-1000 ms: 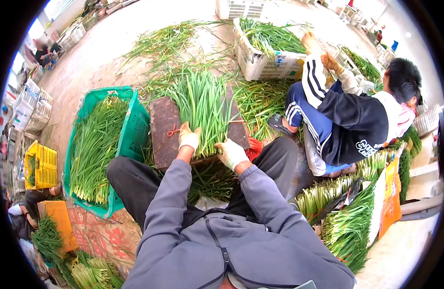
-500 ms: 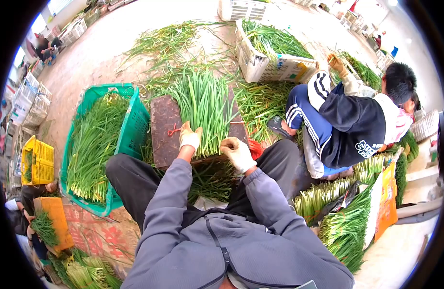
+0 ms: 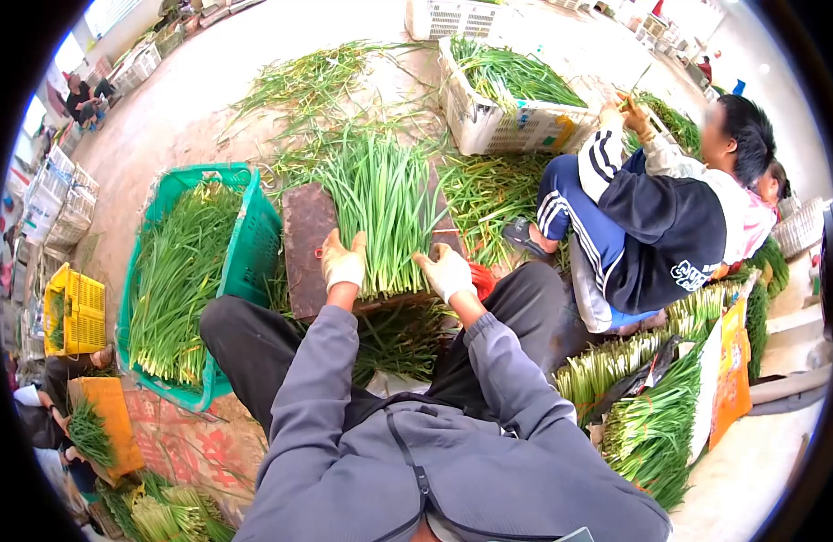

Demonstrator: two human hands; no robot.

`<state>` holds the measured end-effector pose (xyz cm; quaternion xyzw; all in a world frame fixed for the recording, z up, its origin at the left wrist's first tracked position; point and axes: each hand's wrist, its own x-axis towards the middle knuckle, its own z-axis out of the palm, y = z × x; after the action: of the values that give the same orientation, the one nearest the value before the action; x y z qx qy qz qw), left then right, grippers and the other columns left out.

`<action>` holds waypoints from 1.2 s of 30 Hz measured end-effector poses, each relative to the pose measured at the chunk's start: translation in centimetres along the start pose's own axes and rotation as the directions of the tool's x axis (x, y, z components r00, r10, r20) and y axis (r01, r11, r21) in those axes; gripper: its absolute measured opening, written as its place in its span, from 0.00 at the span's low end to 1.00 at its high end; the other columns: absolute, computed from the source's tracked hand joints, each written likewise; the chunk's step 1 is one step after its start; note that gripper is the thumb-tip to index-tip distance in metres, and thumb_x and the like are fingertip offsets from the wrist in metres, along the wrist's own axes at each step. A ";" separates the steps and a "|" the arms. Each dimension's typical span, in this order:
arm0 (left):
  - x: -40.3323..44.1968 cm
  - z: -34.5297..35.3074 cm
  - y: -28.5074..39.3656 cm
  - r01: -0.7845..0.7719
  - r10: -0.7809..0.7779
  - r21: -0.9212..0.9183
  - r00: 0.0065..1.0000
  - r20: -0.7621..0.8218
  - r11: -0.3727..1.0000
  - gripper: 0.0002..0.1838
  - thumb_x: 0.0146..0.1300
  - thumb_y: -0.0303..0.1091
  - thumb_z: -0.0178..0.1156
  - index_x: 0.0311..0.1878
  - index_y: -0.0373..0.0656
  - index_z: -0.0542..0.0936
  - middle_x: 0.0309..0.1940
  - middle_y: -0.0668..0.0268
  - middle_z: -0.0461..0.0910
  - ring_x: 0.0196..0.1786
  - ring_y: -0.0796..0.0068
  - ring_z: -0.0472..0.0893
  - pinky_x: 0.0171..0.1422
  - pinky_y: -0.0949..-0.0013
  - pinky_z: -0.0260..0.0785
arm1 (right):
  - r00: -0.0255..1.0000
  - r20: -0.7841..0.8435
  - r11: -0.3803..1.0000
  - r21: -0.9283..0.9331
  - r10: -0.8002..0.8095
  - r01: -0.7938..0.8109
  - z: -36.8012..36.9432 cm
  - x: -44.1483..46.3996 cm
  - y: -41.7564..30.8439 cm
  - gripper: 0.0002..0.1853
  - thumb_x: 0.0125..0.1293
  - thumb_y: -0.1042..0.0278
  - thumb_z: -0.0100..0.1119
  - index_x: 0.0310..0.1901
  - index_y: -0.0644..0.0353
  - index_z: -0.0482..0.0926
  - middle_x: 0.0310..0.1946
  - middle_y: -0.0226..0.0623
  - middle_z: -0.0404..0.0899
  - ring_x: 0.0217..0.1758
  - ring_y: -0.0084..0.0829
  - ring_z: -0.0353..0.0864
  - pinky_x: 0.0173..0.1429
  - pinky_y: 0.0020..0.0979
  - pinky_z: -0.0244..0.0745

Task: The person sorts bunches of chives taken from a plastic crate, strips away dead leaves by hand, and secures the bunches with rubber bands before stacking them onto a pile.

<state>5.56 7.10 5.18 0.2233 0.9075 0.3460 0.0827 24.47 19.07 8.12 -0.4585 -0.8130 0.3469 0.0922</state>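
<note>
A pile of long green stalks (image 3: 380, 208) lies on a dark board (image 3: 310, 221) in front of me, its cut ends toward my lap. My left hand (image 3: 344, 262), in a pale glove, rests against the left side of the stalk ends with thumb and fingers apart. On the right side my right hand (image 3: 446, 273), also gloved, touches the edge of the pile, its fingers spread. Neither hand is wrapped around the stalks. Red ties (image 3: 481, 280) lie just beyond my right hand, and a bit of red shows beside my left.
A green crate (image 3: 258, 244) full of stalks stands at the left, a white crate (image 3: 497, 126) of stalks at the back. Close on the right sits a person (image 3: 660, 226) with hands raised. Bundles (image 3: 651, 425) lie at the lower right, a yellow crate (image 3: 87, 312) far left.
My left hand has shifted slightly left and its fingers have opened. My right hand moved away from the stalks, then came back to their right edge with fingers spread. The neighbour's head has turned.
</note>
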 end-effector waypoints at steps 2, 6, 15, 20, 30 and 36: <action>-0.1 -0.5 -0.9 0.112 -0.113 -0.020 0.992 -0.063 0.994 0.41 0.64 0.60 0.62 0.69 0.36 0.69 0.66 0.46 0.73 0.69 0.47 0.71 0.72 0.54 0.65 | 0.990 0.066 0.982 -0.147 0.127 -0.116 0.5 1.0 -1.4 0.52 0.59 0.25 0.59 0.67 0.70 0.67 0.58 0.66 0.76 0.62 0.55 0.78 0.65 0.46 0.74; -0.4 2.9 -3.6 0.163 -0.158 0.112 0.986 -0.051 0.980 0.36 0.64 0.56 0.61 0.66 0.37 0.72 0.61 0.44 0.76 0.64 0.42 0.75 0.69 0.50 0.67 | 0.999 0.040 0.993 -0.114 0.006 -0.001 5.0 1.9 -2.6 0.53 0.63 0.30 0.59 0.73 0.72 0.59 0.65 0.69 0.69 0.68 0.58 0.72 0.71 0.46 0.69; -3.1 0.5 0.3 0.129 -0.142 0.079 0.970 0.195 0.988 0.46 0.66 0.57 0.58 0.76 0.33 0.58 0.75 0.40 0.60 0.78 0.43 0.58 0.82 0.54 0.50 | 0.940 0.091 0.944 0.004 -0.330 0.331 8.9 4.0 0.3 0.35 0.68 0.58 0.59 0.72 0.66 0.64 0.71 0.62 0.65 0.73 0.56 0.66 0.76 0.42 0.63; -5.9 -17.9 0.6 -0.127 0.130 -0.176 0.992 0.001 0.976 0.41 0.67 0.51 0.63 0.74 0.34 0.64 0.75 0.45 0.62 0.77 0.55 0.63 0.81 0.60 0.54 | 0.957 -0.067 0.959 -0.041 -0.282 0.280 7.6 3.7 0.6 0.39 0.63 0.59 0.69 0.71 0.67 0.65 0.68 0.58 0.70 0.70 0.50 0.72 0.73 0.40 0.67; -1.9 -44.9 -35.6 0.416 -0.375 0.531 0.907 -0.190 0.739 0.69 0.37 0.59 0.80 0.79 0.39 0.53 0.76 0.43 0.58 0.78 0.47 0.60 0.81 0.55 0.54 | 0.776 -0.433 0.866 -0.022 -0.459 0.500 4.3 -0.2 -6.4 0.36 0.63 0.78 0.66 0.72 0.64 0.62 0.63 0.52 0.71 0.63 0.48 0.75 0.70 0.44 0.69; 1.6 -46.8 -41.3 0.466 -0.543 0.528 0.840 -0.011 0.710 0.84 0.28 0.64 0.83 0.81 0.36 0.39 0.81 0.44 0.42 0.83 0.49 0.45 0.84 0.58 0.47 | 0.792 -0.428 0.886 -0.044 -0.435 0.462 5.8 -1.6 -9.0 0.35 0.61 0.82 0.63 0.71 0.65 0.64 0.64 0.51 0.71 0.65 0.45 0.74 0.71 0.40 0.67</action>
<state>-24.48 -47.12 12.70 0.0045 0.9833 0.0399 0.1775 16.49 11.97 9.88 -0.3140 -0.8468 0.2316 0.3614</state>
